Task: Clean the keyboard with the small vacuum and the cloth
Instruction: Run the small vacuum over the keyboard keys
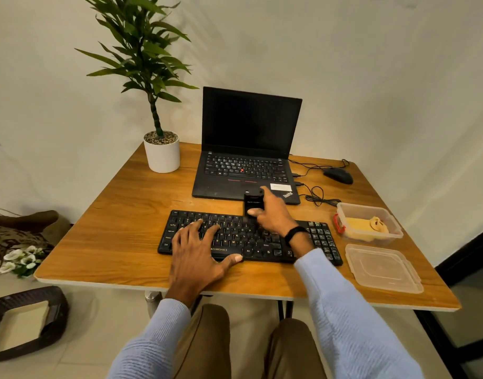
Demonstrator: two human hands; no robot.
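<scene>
A black keyboard (234,236) lies across the middle of the wooden table (120,214). My left hand (199,253) rests flat on the keyboard's left half, fingers spread over the keys and thumb at the front edge. My right hand (273,214) grips a small black vacuum (253,201) upright, its lower end on the keys near the keyboard's top middle. A yellow cloth (367,225) lies in a clear plastic box (393,228) at the right of the table.
An open black laptop (248,149) stands behind the keyboard. A white potted plant (162,151) is at the back left, a black mouse (338,175) with loose cables at the back right. The box's clear lid (382,269) lies at the front right.
</scene>
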